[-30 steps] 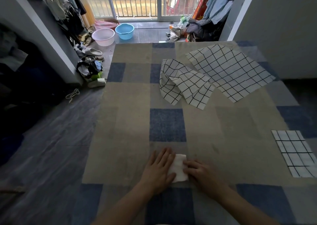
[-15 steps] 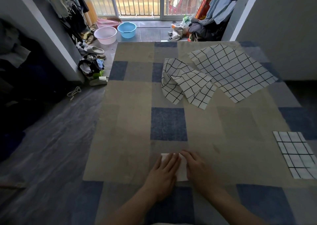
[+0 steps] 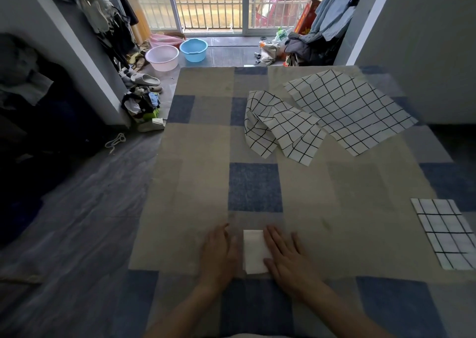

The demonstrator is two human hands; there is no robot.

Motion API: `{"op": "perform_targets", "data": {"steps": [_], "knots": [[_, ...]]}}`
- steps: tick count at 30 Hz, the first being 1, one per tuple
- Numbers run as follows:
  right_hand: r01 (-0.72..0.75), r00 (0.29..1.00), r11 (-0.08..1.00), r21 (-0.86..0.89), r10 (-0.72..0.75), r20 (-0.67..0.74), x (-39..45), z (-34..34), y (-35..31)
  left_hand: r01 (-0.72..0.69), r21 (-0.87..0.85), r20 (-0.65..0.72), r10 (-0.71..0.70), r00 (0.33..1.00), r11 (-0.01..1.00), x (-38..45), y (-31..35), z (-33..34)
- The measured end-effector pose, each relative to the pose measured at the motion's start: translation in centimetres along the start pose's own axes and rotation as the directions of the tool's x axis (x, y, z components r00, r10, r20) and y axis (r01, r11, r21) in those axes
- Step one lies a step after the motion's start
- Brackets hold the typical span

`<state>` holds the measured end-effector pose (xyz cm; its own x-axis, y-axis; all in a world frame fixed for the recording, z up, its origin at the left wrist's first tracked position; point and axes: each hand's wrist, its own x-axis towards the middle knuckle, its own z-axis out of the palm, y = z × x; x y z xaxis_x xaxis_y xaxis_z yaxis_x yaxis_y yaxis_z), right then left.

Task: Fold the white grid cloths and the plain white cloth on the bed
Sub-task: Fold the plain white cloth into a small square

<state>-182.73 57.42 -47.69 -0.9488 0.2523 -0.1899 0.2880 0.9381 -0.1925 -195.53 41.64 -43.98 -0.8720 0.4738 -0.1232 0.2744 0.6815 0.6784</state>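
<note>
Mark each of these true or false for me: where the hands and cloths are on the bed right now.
1. The plain white cloth lies folded small between the two hands. True.
2. The left hand grips a grid cloth. False: it lies flat on the bed cover, holding nothing.
3. A folded grid cloth lies at the bed's right edge. True.
4. The spread grid cloth is already folded. False: it lies open.
5. The right hand rests, fingers straight, at the white cloth's right edge. True.
</note>
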Motion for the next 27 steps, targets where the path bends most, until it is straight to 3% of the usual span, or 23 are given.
{"op": "perform_targets", "data": {"steps": [2,3,10,14,17,20,27], "knots": [[-0.018,1.000,1.000,0.017,0.018,0.014,0.0,-0.2,-0.3,0.195,-0.226,0.082,-0.180,0.980,0.955,0.3,0.7,-0.5],[-0.026,1.000,0.999,0.033,0.025,0.016,0.0,-0.3,-0.4,0.230,-0.244,0.137,-0.201,0.970,0.942,0.5,0.8,-0.6],[-0.031,0.997,0.992,0.119,0.039,-0.067,0.3,-2.1,-1.2,0.331,-0.310,0.258,-0.256,0.932,0.891,1.8,0.8,0.0],[0.045,0.993,0.990,0.131,-0.030,-0.113,0.5,-3.3,-2.1,0.381,-0.342,0.266,-0.300,0.916,0.859,2.6,0.2,0.9],[0.031,0.992,0.983,0.181,-0.008,-0.127,-0.1,-3.5,-2.5,0.455,-0.437,0.308,-0.346,0.886,0.776,3.0,0.8,0.8],[-0.094,0.992,0.977,0.192,0.109,-0.068,-0.7,-3.5,-1.9,0.528,-0.504,0.376,-0.377,0.846,0.683,3.2,1.5,0.5],[-0.068,0.990,0.995,0.072,0.058,0.129,-1.8,-4.0,-0.7,0.603,-0.396,0.487,-0.399,0.777,0.692,3.0,2.9,-0.6]]}}
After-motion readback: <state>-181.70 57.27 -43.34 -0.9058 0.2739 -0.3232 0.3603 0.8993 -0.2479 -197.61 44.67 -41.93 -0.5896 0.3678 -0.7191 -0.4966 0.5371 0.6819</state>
